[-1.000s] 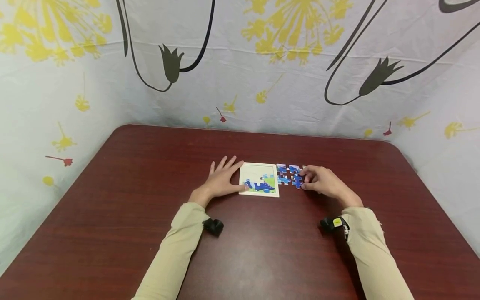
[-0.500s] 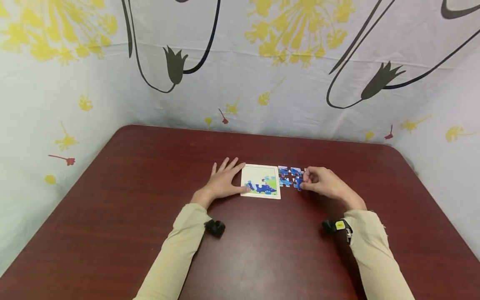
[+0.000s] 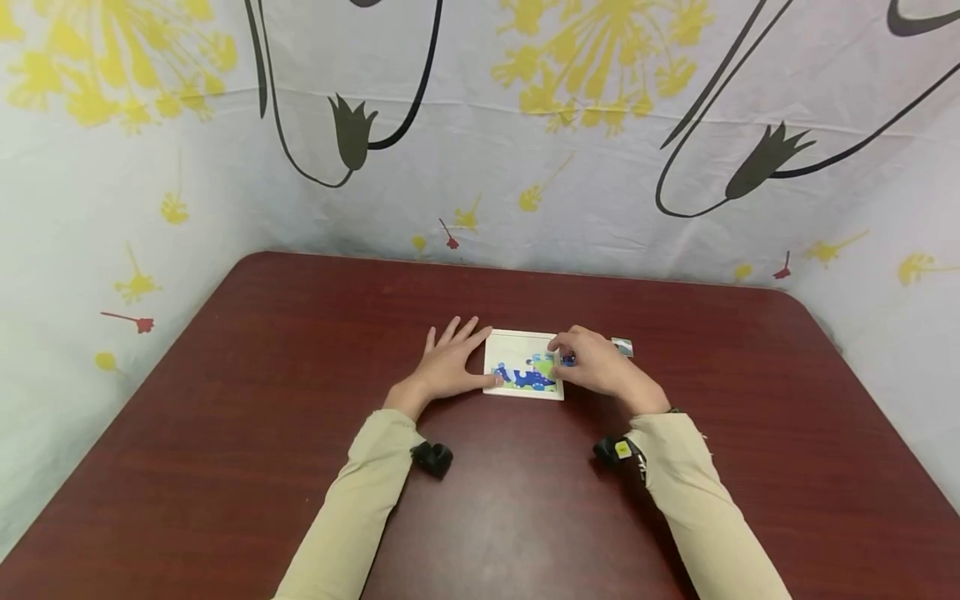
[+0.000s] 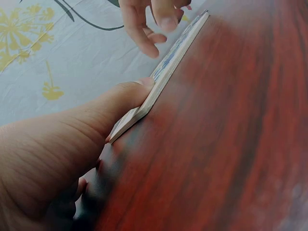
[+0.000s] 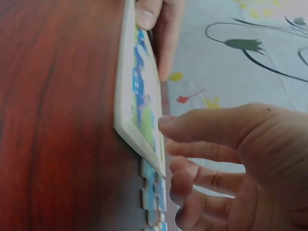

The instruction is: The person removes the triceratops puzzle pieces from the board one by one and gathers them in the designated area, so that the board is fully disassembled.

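From my remote seat, the puzzle tray [image 3: 517, 342] lies flat on the red-brown table [image 3: 480, 500], approx. mid-table; its near part holds fitted pcs [image 3: 522, 380], blue w/ some green. L hand [image 3: 444, 367] is at the tray's L side, fingers spread, thumb resting on its near-L corner; no clench. R hand [image 3: 592, 364] is over the tray's R edge, fingers loosely bent, tips apart; I see nothing pinched. Loose pcs [image 5: 153, 190] sit just beside the tray's R edge, partly hidden; another pc [image 3: 622, 346] farther R of it.
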Action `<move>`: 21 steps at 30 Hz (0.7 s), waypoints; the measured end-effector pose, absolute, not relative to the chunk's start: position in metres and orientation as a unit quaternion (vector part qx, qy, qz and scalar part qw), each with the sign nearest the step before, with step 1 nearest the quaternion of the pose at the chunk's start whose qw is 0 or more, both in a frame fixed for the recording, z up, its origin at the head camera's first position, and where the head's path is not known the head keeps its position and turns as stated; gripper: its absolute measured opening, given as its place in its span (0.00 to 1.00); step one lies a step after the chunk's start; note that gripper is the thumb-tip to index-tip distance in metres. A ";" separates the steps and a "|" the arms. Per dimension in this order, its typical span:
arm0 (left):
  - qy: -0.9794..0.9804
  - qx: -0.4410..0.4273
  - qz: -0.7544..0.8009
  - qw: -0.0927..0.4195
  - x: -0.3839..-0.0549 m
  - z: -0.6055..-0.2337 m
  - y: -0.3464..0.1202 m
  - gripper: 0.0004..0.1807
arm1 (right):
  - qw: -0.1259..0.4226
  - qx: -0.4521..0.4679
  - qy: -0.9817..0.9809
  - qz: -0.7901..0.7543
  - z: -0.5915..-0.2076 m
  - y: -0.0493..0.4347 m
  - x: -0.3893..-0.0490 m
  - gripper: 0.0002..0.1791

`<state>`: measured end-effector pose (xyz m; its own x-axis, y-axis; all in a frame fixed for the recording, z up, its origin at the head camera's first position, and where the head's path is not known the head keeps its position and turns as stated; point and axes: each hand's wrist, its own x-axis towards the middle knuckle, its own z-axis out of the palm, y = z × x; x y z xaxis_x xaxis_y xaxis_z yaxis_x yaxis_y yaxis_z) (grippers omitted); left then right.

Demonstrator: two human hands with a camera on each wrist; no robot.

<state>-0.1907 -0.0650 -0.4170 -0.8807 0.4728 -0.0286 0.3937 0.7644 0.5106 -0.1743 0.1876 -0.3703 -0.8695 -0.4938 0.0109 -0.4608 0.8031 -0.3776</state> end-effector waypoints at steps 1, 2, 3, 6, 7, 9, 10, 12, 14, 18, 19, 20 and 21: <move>0.936 0.231 0.253 0.078 -0.190 -0.418 -0.065 0.49 | 0.043 -0.246 0.951 -0.180 -0.372 0.185 -0.174 0.17; 0.936 0.231 0.253 0.078 -0.190 -0.418 -0.065 0.49 | 0.041 -0.243 0.953 -0.174 -0.373 0.183 -0.174 0.17; 0.936 0.230 0.254 0.077 -0.190 -0.418 -0.065 0.49 | 0.039 -0.239 0.955 -0.172 -0.374 0.182 -0.174 0.16; 0.937 0.230 0.253 0.076 -0.190 -0.420 -0.065 0.49 | 0.029 -0.236 0.957 -0.166 -0.377 0.180 -0.174 0.16; 0.937 0.230 0.252 0.076 -0.190 -0.419 -0.065 0.49 | 0.027 -0.235 0.957 -0.166 -0.377 0.180 -0.174 0.15; 0.937 0.231 0.250 0.075 -0.191 -0.420 -0.065 0.49 | 0.025 -0.234 0.957 -0.168 -0.377 0.180 -0.174 0.15; 0.938 0.231 0.249 0.075 -0.191 -0.420 -0.065 0.49 | 0.025 -0.234 0.957 -0.169 -0.377 0.179 -0.174 0.15; 0.937 0.232 0.249 0.074 -0.191 -0.420 -0.065 0.49 | 0.025 -0.232 0.957 -0.174 -0.377 0.179 -0.174 0.14; 0.937 0.232 0.251 0.072 -0.190 -0.420 -0.065 0.49 | 0.024 -0.229 0.956 -0.181 -0.376 0.179 -0.174 0.14; 0.938 0.230 0.249 0.072 -0.191 -0.420 -0.065 0.49 | 0.024 -0.229 0.953 -0.198 -0.375 0.177 -0.174 0.14; 0.938 0.230 0.249 0.073 -0.191 -0.420 -0.065 0.49 | 0.024 -0.229 0.952 -0.203 -0.374 0.177 -0.174 0.14; 0.938 0.231 0.249 0.073 -0.191 -0.420 -0.065 0.49 | 0.025 -0.227 0.951 -0.208 -0.375 0.176 -0.173 0.14; 0.937 0.231 0.250 0.073 -0.191 -0.421 -0.065 0.49 | 0.027 -0.225 0.950 -0.213 -0.375 0.176 -0.173 0.14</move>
